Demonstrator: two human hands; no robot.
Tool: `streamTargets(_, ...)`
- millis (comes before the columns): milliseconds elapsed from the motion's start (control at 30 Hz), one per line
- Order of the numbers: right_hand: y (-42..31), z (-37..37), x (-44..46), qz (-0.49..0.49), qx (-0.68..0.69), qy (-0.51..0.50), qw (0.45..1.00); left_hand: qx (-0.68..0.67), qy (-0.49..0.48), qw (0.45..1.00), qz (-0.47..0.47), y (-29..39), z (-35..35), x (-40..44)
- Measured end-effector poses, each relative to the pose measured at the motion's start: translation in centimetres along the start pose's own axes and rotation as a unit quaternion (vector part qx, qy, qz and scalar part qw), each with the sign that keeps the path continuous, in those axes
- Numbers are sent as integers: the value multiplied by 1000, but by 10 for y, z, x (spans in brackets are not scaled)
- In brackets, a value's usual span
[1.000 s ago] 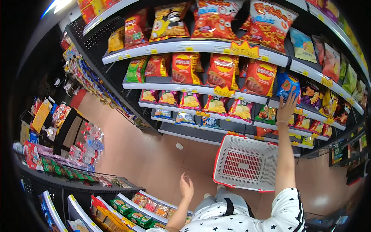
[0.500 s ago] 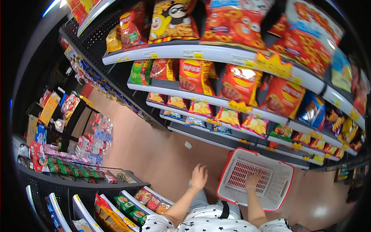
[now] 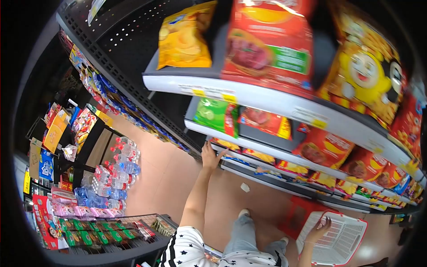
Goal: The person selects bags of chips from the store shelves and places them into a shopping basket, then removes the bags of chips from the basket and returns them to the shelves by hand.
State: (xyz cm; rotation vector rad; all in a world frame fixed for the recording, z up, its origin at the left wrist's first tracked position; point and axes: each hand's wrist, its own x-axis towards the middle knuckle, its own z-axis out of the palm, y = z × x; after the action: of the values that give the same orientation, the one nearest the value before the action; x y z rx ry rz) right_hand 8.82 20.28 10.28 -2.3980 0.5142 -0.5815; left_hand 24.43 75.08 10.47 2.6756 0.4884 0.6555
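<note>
Pointing lengthwise along the shelves [image 3: 262, 99] lies the basket [image 3: 344, 238] — right hand [image 3: 316, 232] over it, left hand [image 3: 209, 159] away, fingers [image 3: 207, 149] released.

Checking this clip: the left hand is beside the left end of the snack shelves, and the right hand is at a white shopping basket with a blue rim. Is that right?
Not quite: the rim is red, not blue, as the head view shows. The left hand is beside the left end of the snack shelves, and the right hand is at the white shopping basket.

Holds the left grip [image 3: 211, 157] spread near a snack shelf [image 3: 209, 130] and the right grip [image 3: 317, 230] by a red-rimmed white basket [image 3: 344, 238].
</note>
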Motion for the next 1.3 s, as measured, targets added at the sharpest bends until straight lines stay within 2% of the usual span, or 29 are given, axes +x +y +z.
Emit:
streamTargets(33,-47,15,-2,3,47,-54,997,2,-1,1000,-1,-9,-2,20)
streamTargets(100,-113,50,-18,-70,58,-139,986,36,-181,982,-35,-19,-5,48)
streamTargets(133,-136,67,-22,-175,12,-157,972,41,-174,984,-6,-28,5,54)
streamTargets(167,-155,78,-33,-155,31,-218,963,26,-176,984,30,-41,17,58)
streamTargets(200,-170,91,-40,-214,39,-231,948,10,-175,982,65,-51,29,60)
streamTargets(233,-194,96,-42,-166,102,-300,934,3,-180,981,69,-50,30,61)
streamTargets(300,-213,119,-49,-239,104,-319,911,33,-182,979,82,-47,21,63)
streamTargets(333,-217,135,-51,-234,102,-318,913,32,-186,978,85,-45,16,64)
streamTargets(400,-229,165,-50,-159,201,-350,901,60,-174,973,142,-41,12,63)
streamTargets(433,-248,173,-43,-136,220,-360,896,47,-106,973,198,-45,18,60)
streamTargets(467,-266,182,-35,-113,239,-370,891,47,-107,973,201,-44,15,57)
streamTargets(533,-282,214,-30,-56,245,-397,883,56,-107,950,287,-38,2,52)
streamTargets(567,-288,229,-30,-56,247,-396,883,44,-56,931,357,-36,-7,48)
streamTargets(667,-302,248,-27,-71,271,-370,886,12,-56,920,389,-28,-40,25)
streamTargets(700,-307,243,-27,-44,310,-425,849,1,-19,912,410,-25,-52,16)
streamTargets(733,-312,237,-29,-16,347,-478,806,5,-17,913,407,-22,-64,7)
streamTargets(867,-322,193,-34,-65,318,-554,767,-25,-7,925,378,-10,-101,-36)
streamTargets(933,-326,164,-41,-103,293,-540,782,-25,3,932,363,-3,-111,-65)
streamTargets(1000,-313,145,-51,-13,301,-546,782,-42,-20,936,348,5,-116,-95)
streamTargets(1067,-282,131,-62,-3,300,-538,788,-63,-46,939,335,18,-118,-128)
streamTargets(1133,-244,113,-71,14,299,-524,797,-100,-106,952,269,37,-119,-158)
streamTargets(1167,-223,101,-75,47,306,-509,803,-105,-110,949,275,51,-122,-170)
streamTargets(1233,-184,72,-75,92,323,-479,811,-115,-273,947,128,86,-129,-195)
streamTargets(1267,-167,53,-72,106,318,-467,818,-123,-287,940,139,98,-121,-210)
streamTargets(1300,-150,31,-69,129,320,-474,810,-249,-378,892,4,109,-111,-225)
